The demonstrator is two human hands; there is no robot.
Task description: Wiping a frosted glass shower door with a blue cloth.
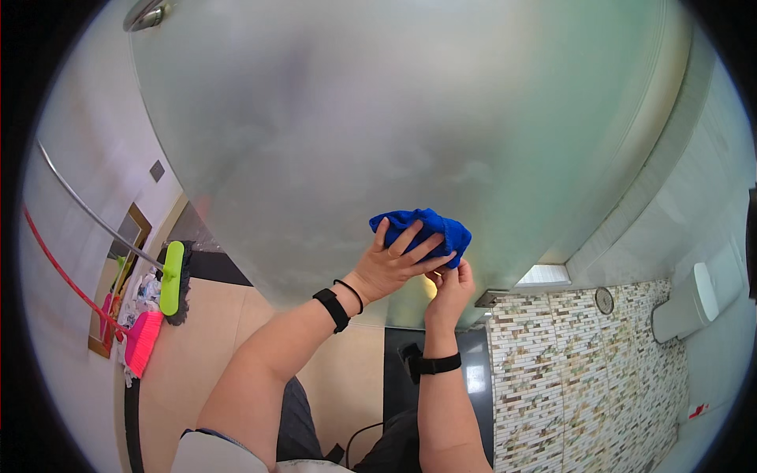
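Note:
A bunched blue cloth point(452, 232) lies against a frosted glass door point(331, 148) in front of me. My left hand point(396, 254) is spread over the cloth, pressing it to the pane with the fingers across it. Just below and to the right, my right hand point(450, 290) has its fingertips at the cloth's lower edge; whether they pinch it is partly hidden. Both wrists wear black straps.
A metal hinge point(491, 297) joins the door's lower right. At left, a green-headed broom point(172, 278) and a pink broom point(144, 343) lean by the wall. Mosaic floor tiles point(532, 378), a round drain point(604, 300) and a white toilet point(689, 304) are at right.

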